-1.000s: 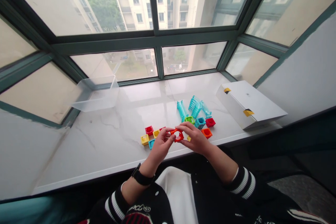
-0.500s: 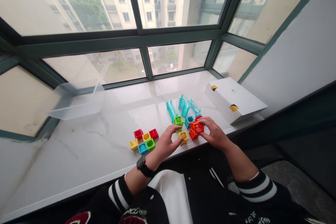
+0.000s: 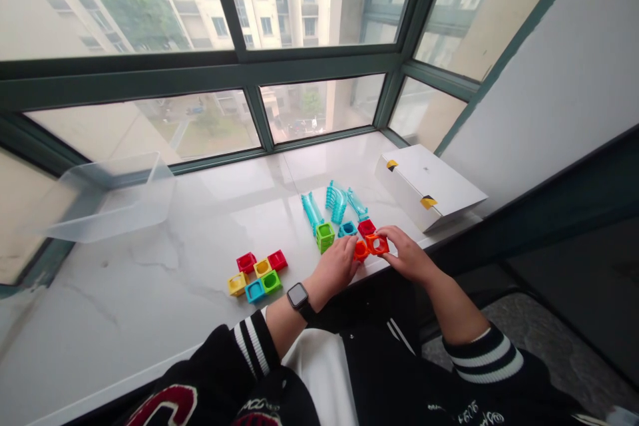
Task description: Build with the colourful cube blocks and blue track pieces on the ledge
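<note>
My right hand [image 3: 408, 254] pinches an orange cube block [image 3: 378, 244] with a round hole, held just above the sill's front edge. My left hand [image 3: 335, 271] is curled with its fingers together, beside a second orange block [image 3: 361, 251]; its fingertips are at that block's left side, and what they grip is hidden. Just beyond the left hand stands a green block [image 3: 325, 237]. A blue block [image 3: 348, 229] and a red block [image 3: 366, 227] sit behind the orange ones.
Clear teal track pieces [image 3: 336, 202] lie behind the blocks. Several red, yellow, blue and green blocks [image 3: 262, 269] form a cluster on the left. A clear plastic bin [image 3: 120, 213] stands far left, a white box [image 3: 434, 180] at right. Windows border the white sill.
My left hand has moved right and its fingers have closed; the yellow block near it is no longer visible. The orange block in my right hand has turned, showing its hole. The view has shifted right.
</note>
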{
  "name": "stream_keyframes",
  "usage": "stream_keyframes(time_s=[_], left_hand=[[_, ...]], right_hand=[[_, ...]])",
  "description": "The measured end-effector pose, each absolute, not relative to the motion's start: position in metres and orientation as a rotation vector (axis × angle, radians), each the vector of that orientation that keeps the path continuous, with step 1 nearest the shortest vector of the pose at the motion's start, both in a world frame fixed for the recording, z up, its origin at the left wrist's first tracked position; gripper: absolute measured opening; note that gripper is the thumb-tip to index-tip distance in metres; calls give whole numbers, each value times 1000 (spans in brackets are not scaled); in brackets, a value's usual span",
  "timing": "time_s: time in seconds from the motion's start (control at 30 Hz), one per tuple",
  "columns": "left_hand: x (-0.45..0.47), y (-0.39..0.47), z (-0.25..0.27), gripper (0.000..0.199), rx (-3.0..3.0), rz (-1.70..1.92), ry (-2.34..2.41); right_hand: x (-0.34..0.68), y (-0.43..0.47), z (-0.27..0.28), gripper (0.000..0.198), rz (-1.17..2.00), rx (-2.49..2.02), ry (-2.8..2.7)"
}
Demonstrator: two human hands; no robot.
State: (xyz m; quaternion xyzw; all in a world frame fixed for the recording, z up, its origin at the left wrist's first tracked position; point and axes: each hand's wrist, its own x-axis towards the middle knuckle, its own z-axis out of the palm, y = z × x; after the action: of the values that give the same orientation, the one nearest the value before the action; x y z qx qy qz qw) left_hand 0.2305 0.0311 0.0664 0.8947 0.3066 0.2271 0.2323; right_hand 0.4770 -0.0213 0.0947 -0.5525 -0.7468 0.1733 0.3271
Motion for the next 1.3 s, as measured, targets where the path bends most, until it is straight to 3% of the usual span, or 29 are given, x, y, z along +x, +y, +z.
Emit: stream_keyframes(time_s=[0.37, 0.57, 1.0, 1.3], left_hand=[[238, 38, 48, 48, 2425, 487, 1041], [237, 40, 38, 55, 2339, 523, 1082], [238, 37, 44, 46, 2349, 509, 1132], [237, 38, 43, 38, 2374, 512, 1115]], right_hand=[[472, -17, 94, 41, 536, -1451, -1965], [465, -10, 88, 45, 556, -1457, -1978], [459, -2, 70, 58, 576, -1505, -1975], [456, -3, 72, 56, 620, -1523, -1897]])
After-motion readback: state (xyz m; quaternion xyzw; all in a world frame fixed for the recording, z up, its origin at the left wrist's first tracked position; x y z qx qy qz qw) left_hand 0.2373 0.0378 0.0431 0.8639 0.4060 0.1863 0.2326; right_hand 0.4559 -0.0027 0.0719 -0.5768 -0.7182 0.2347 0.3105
